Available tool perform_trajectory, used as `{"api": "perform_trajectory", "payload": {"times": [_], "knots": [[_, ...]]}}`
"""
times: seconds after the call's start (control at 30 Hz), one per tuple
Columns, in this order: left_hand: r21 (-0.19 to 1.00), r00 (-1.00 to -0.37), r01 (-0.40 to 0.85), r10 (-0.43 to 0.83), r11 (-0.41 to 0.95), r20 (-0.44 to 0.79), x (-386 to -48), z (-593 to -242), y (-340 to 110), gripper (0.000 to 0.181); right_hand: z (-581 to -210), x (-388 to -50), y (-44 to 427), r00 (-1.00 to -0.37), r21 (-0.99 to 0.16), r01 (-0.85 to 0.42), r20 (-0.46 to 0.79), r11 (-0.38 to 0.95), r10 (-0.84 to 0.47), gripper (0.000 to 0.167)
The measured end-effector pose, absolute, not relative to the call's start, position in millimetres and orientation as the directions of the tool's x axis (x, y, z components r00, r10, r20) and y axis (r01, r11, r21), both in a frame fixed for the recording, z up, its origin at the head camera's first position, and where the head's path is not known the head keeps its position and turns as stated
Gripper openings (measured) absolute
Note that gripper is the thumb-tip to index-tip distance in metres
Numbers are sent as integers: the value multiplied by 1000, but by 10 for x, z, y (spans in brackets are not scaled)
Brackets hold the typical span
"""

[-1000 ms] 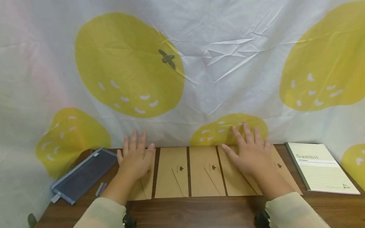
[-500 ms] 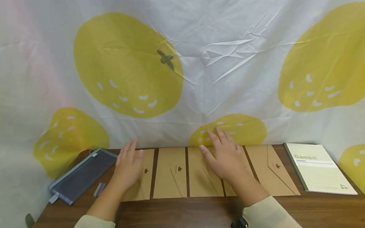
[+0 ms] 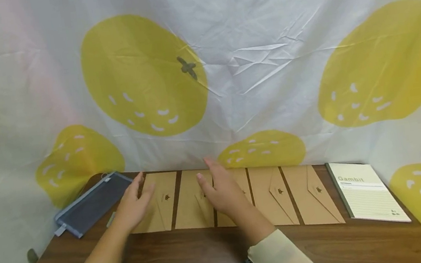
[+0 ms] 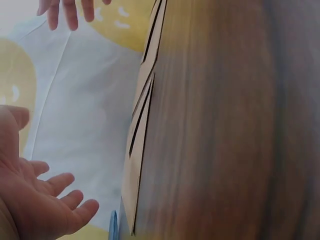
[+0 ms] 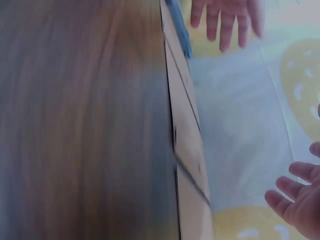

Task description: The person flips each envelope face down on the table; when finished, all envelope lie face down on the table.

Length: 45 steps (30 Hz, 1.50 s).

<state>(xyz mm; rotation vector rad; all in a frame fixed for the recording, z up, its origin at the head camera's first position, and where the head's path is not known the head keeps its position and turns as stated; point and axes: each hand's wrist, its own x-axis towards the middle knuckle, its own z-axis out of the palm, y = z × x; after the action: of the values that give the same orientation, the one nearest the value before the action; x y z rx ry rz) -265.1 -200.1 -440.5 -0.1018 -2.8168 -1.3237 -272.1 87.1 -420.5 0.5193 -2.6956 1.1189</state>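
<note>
Several brown kraft envelopes (image 3: 308, 198) lie side by side in a row along the back of the wooden table (image 3: 186, 257). My left hand (image 3: 133, 207) hovers in front of the leftmost envelope (image 3: 165, 185), partly covering it. Over the second and third envelopes from the left is my right hand (image 3: 223, 191). Both hands hold nothing, with fingers extended and palms turned toward each other. In the left wrist view, the left hand (image 4: 42, 205) appears apart from the envelope edges (image 4: 135, 175). The right wrist view likewise shows the right hand (image 5: 302, 197) clear of the envelopes (image 5: 185, 120).
A blue-grey mesh zip pouch (image 3: 95, 207) lies at the back left, with a small block (image 3: 111, 219) partly hidden by the left arm. On the right lies a cream "Gambit" notebook (image 3: 368, 193). A white curtain (image 3: 253, 95) with yellow fruit prints hangs directly behind the table.
Both hands have shifted left, the right one farther, uncovering the two rightmost envelopes. From palms facing down, they have turned to face each other. The envelopes stay in place.
</note>
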Motion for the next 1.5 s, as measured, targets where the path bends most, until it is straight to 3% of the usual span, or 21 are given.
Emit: {"api": "perform_trajectory", "payload": {"times": [0.43, 0.7, 1.1, 1.5], "knots": [[863, -996, -49, 45, 503, -83, -2556, -4478, -2243, 91, -4374, -2665, 276, -940, -903, -262, 160, 341, -301, 60], [887, -991, -84, 56, 455, -123, -2546, -4493, -2269, 80, -4451, -2708, 102, -955, -951, -159, 81, 263, -286, 58], [860, -977, -100, 115, 500, -180, -2533, -4559, -2229, 81, -4581, -2648, 91, -920, -988, 62, -112, 143, -375, 86], [869, -968, -97, 158, 486, -196, -2510, -4581, -2233, 85, -4617, -2649, 92, -919, -993, 110, -115, 36, -376, 81]]}}
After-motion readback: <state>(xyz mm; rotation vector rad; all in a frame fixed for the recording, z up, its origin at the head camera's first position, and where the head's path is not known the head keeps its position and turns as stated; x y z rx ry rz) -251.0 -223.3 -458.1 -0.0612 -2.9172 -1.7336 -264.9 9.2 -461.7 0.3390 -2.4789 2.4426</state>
